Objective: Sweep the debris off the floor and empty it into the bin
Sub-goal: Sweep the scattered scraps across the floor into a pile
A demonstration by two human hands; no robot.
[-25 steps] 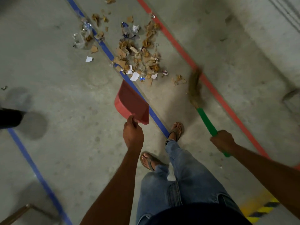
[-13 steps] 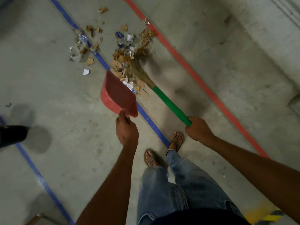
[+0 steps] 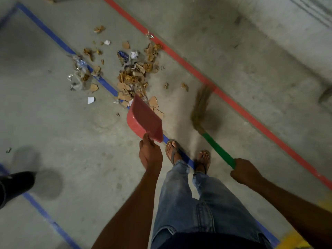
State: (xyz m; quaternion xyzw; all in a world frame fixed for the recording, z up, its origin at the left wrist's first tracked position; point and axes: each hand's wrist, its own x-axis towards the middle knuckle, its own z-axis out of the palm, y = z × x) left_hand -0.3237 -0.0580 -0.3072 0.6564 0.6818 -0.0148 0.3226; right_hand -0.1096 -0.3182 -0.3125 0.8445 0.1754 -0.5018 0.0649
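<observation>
The debris (image 3: pixel 133 76) is a loose pile of torn brown cardboard scraps, white paper bits, crumpled clear plastic and a blue wrapper. It lies on the grey concrete floor (image 3: pixel 71 141), across the blue painted line (image 3: pixel 59 42) and just short of the red painted line (image 3: pixel 179 58). The red plastic dustpan (image 3: pixel 143 121) is tilted, with its front lip at the near edge of the pile. The left hand (image 3: pixel 150 155) grips its handle, fingers closed round it. The right hand (image 3: pixel 245 170) holds the green-handled straw broom (image 3: pixel 218 149), fingers wrapped round the handle. The blurred bristles are right of the pile, beside the red line.
</observation>
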